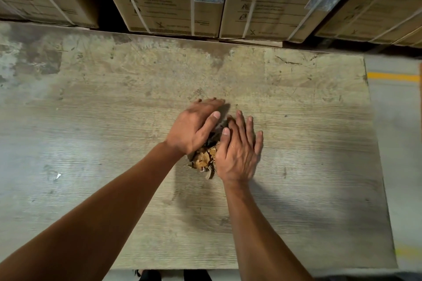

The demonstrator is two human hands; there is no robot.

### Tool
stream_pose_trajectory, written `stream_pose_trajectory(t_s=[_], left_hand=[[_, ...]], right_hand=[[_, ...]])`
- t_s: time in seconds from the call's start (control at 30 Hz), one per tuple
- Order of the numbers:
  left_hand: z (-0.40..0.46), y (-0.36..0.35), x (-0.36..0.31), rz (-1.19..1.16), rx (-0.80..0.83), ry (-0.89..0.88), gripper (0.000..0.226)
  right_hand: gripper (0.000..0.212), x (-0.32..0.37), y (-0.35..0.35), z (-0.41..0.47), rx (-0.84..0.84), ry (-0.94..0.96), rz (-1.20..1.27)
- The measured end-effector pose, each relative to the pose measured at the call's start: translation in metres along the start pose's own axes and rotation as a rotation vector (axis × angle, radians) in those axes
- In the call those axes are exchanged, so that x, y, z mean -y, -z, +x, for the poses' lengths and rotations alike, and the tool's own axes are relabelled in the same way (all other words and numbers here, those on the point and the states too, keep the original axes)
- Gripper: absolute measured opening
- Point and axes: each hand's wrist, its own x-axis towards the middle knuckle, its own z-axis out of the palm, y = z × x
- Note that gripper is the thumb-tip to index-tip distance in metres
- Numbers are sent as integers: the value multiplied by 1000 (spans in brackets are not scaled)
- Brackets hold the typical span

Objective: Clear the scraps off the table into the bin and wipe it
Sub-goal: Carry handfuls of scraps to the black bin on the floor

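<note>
A worn, pale wood-grain surface [296, 166] fills most of the view, stained darker grey along its far left and scuffed near the far edge. Behind it stands a row of tall cardboard boxes [169, 0] bound with pale straps, printed with caution text and carrying white barcode labels. To the right of the surface lies a grey floor [397, 143] crossed by a yellow line [394, 77]. Two bare forearms reach in from the near edge and meet near the middle of the surface. The left hand [194, 128] lies with its fingers straight and close together, angled to the right, its palm side pressed against the left flank of the pile. The right hand [238, 153] is likewise flat and spread, fingers pointing away from the person, pressed against the right flank. Between the two hands sits a small heap of scraps [204, 158], brown torn cardboard bits with some darker pieces at the far end, cupped from both sides and resting on the surface just right of centre; neither hand curls round it. A small white fleck [58, 175] lies well apart on the left part of the surface.
</note>
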Motion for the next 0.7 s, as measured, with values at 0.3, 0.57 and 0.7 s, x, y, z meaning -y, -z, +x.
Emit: stream_pose_trajectory(t_s=[0.3,0.57,0.7], left_hand=[[5,5,-19,-75,6,26,46],[117,-49,-80,292,640,-283,51],[126,-61,-75,511,782,-405,57]], right_hand=[[56,1,6,-1,-23,-5,37],[32,-3,5,-5,-147,14,49],[35,-4,5,-3,-192,-4,143]])
